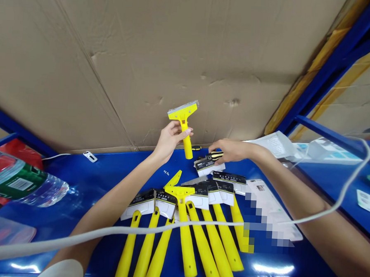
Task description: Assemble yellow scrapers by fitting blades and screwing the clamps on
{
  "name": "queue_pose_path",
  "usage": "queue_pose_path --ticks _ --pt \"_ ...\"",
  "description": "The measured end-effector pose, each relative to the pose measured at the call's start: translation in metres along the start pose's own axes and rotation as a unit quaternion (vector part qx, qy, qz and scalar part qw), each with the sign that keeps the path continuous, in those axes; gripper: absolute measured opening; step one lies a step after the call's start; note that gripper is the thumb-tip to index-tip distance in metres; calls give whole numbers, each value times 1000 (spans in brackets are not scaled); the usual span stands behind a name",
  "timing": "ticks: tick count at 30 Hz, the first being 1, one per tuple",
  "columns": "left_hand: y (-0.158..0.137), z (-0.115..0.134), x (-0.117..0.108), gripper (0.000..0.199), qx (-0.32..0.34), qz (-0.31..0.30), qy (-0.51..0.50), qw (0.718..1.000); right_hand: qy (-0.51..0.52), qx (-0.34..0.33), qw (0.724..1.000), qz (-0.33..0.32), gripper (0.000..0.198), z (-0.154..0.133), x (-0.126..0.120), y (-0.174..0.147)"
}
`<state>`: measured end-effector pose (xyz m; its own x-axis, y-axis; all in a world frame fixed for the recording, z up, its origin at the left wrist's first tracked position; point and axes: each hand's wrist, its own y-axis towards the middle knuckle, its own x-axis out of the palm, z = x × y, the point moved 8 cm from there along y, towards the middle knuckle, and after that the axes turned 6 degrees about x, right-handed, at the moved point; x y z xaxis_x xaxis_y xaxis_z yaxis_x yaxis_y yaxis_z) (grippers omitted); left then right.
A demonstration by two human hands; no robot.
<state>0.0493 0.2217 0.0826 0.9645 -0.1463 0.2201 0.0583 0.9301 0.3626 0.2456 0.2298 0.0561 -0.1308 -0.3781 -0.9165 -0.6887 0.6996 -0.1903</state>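
Over the far part of the blue table (93,175), the left hand (168,142) grips a yellow scraper (183,113) by its neck, thumb in front, head uppermost and handle pointing down, slightly tilted. To its right, the right hand (232,150) has its fingers closed about a striped tool (216,155), black and cream; whether the tool is lifted cannot be told. Just below that hand: a black-and-white packet (210,168). Nearer the viewer: yellow handles (215,243) fanned out, further packets about their upper ends; among them, a second scraper (184,233), with a yellow plate (174,180) just behind its head. Right of the handles: a pale sheet (270,205), partly obscured. Across the foreground: a white cable (130,230). Far left: a bottle (21,183) on its side. Behind all: cardboard (177,51), flanked at right by a blue frame (326,82)
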Motion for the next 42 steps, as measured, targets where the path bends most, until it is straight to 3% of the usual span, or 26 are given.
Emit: queue_pose_path --ticks 5,11,16,22,29,34,38,42 --pt "-3 0 3 43 -14 16 -26 999 26 -27 999 16 14 -31 -17 -16" --pt "-9 4 10 49 -13 10 -39 999 112 -51 990 66 14 -57 -40 -36" --pt "-12 6 13 50 -19 14 -38 999 90 -60 976 190 17 -62 -58 -43" --pt "-8 15 0 50 -13 57 -21 998 105 -62 962 243 15 -61 -69 -50" --pt "-6 11 -7 55 -13 61 -54 997 80 -94 941 314 16 -68 -81 -63" --pt "-13 20 4 52 -3 40 -20 999 59 -149 911 381 10 -87 -89 -78" --pt "-19 24 18 51 -36 -27 33 998 28 -177 888 425 9 -96 -94 -87" --pt "-22 35 26 46 -25 -82 97 992 16 -176 867 467 10 -98 -99 -96"
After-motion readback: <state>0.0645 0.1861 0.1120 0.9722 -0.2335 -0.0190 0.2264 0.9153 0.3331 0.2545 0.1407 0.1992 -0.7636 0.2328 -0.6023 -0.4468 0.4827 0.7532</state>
